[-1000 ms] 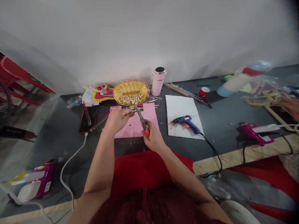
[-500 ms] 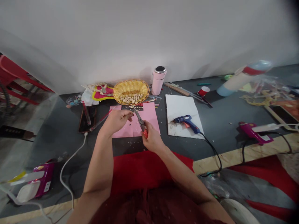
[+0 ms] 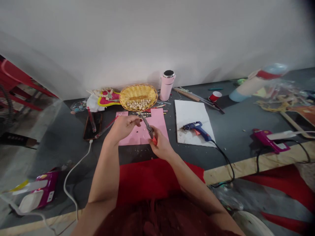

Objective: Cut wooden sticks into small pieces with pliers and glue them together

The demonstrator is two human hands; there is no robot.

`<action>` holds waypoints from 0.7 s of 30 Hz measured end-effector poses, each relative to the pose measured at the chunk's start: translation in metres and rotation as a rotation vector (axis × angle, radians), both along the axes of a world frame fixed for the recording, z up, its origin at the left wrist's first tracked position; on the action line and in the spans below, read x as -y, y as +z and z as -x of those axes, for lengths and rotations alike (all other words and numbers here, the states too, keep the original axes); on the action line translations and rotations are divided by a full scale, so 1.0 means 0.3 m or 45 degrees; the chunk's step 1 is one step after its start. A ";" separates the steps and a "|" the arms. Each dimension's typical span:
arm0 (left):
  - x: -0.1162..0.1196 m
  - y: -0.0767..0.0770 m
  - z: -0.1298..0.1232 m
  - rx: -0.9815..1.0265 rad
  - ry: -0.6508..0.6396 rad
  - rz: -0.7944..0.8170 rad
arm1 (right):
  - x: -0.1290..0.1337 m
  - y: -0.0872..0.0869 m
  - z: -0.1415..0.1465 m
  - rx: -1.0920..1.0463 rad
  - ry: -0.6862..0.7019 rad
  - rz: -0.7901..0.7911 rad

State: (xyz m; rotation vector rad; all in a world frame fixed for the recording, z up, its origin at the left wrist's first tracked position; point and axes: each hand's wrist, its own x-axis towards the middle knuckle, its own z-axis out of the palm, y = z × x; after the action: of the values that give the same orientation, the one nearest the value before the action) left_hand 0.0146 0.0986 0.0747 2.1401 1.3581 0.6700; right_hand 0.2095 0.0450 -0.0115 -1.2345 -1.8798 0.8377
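Observation:
My right hand [image 3: 162, 144] is wrapped round the red handles of a pair of metal pliers [image 3: 147, 126], whose jaws point up and to the left. Close to the jaw tips, my left hand [image 3: 125, 126] has its fingertips pinched together on something small that I cannot make out. Both hands are over a pink sheet [image 3: 158, 123] dotted with small scraps. Just beyond them sits a yellow wicker basket [image 3: 136, 90] with many small pale wooden pieces [image 3: 139, 105] inside. Several thin sticks [image 3: 147, 113] lie between the basket and the sheet.
A blue glue gun [image 3: 197, 127] rests on a white board [image 3: 189, 109] to the right. Behind stands a pink flask [image 3: 166, 86]. To the left lie a phone [image 3: 87, 129] on a white cable and a magenta power strip [image 3: 50, 186]; another magenta power strip [image 3: 267, 139] is at right.
The pliers' handles are spread slightly differently in my right hand, and the fingers have shifted a little. My left hand stays almost in place, still pinched near the jaws.

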 end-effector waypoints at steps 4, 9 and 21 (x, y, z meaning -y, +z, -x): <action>0.002 0.008 0.005 0.006 -0.100 0.051 | -0.006 -0.001 -0.010 0.128 -0.009 -0.071; 0.004 0.010 0.016 -0.044 -0.106 0.069 | 0.003 -0.010 0.001 0.165 -0.024 -0.054; -0.001 0.007 0.012 -0.022 -0.021 0.079 | 0.023 -0.007 0.024 0.134 -0.058 0.019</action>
State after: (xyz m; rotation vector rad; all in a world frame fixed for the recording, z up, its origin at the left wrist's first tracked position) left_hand 0.0111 0.0990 0.0767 2.1103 1.3507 0.5966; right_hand 0.2022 0.0380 -0.0137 -1.3490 -1.9238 0.7772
